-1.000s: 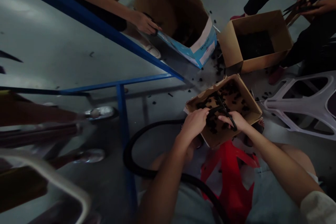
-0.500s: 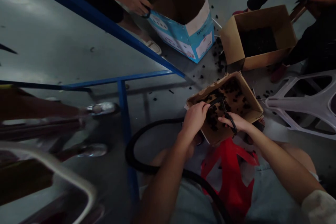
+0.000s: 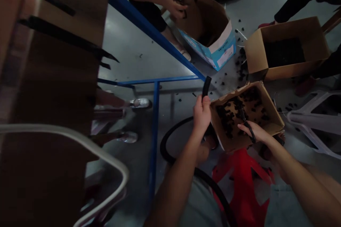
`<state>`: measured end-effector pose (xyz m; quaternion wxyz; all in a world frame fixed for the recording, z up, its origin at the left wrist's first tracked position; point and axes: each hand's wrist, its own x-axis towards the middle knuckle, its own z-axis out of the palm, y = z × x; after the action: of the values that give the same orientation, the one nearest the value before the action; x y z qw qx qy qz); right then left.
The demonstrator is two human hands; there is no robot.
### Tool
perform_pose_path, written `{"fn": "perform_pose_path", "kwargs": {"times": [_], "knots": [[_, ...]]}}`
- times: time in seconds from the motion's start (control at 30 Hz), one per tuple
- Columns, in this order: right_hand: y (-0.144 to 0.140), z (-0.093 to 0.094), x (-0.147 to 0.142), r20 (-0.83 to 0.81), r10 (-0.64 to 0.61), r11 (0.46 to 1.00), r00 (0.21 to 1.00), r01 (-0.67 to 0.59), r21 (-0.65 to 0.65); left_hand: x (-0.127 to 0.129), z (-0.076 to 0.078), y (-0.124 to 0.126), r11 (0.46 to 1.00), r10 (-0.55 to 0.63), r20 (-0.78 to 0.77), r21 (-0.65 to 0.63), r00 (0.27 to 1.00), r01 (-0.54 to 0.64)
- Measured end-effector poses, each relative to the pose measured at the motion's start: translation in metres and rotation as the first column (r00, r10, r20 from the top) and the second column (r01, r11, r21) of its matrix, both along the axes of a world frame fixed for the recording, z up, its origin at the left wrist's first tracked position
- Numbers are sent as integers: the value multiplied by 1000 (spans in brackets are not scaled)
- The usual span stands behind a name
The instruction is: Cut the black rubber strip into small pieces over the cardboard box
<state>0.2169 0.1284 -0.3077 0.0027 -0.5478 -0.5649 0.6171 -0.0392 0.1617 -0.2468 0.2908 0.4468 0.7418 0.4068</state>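
My left hand (image 3: pixel 201 111) is closed round a long black rubber strip (image 3: pixel 206 87), whose free end points up past my fingers. The rest of the strip loops down beside my left arm and across my lap. In my right hand (image 3: pixel 254 131) are black-handled scissors (image 3: pixel 249 129), their blades over the cardboard box (image 3: pixel 226 143) between my knees. Small black cut pieces (image 3: pixel 226 115) lie scattered inside this box. The strip's end is apart from the scissors, to the left of the box.
A red plastic stool (image 3: pixel 241 181) is beneath the box. Beyond stand a blue carton (image 3: pixel 226 51) with another person's hands (image 3: pixel 173 5) over it, and a brown carton (image 3: pixel 295 69). A blue metal frame (image 3: pixel 156 131) rises at left; a pale plastic stool (image 3: pixel 311 120) stands right.
My left hand has moved from over the box to its left side, taking the strip's end away from the scissors. The view has shifted left, showing more of the table.
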Motion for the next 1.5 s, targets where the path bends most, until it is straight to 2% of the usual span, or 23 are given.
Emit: {"fn": "perform_pose_path", "kwargs": {"times": [0.1, 0.17, 0.27, 0.33, 0.6, 0.77, 0.97, 1.07, 1.27, 1.5], "knots": [[-1, -3, 0, -3, 2, 1000, 1000, -2, 0, 6, 1, -2, 994, -99, -101, -57, 990, 93], [-1, -4, 1, 0, 16, 1000, 1000, -16, 5, 8, 2, -2, 962, -247, -143, -158, 958, 225], [1, -4, 1, -3, 24, 999, 1000, -24, 24, 11, -2, -3, 820, -512, -149, -378, 846, 429], [1, -5, 2, 5, 24, 998, 1000, -24, 50, 15, -6, -4, 754, -588, -180, -476, 788, 454], [4, -5, 2, 168, 29, 997, 985, -40, 63, 29, -14, -6, 649, -715, -267, -597, 646, 472], [7, 3, 1, 98, 85, 989, 992, -96, 114, 28, -18, -11, 645, -736, -323, -599, 595, 474], [8, 6, -2, 5, 66, 992, 998, -66, 103, 27, -22, -15, 551, -825, -258, -567, 503, 612], [7, 8, -3, 26, 41, 997, 999, -42, 67, 26, -23, -14, 550, -828, -267, -559, 494, 621], [4, 16, -7, 177, -11, 1000, 984, 10, 3, 27, -23, -12, 561, -818, -264, -557, 511, 612], [2, 14, -8, 195, -17, 997, 981, 31, -73, 29, -27, -17, 564, -821, -311, -575, 480, 593]]}}
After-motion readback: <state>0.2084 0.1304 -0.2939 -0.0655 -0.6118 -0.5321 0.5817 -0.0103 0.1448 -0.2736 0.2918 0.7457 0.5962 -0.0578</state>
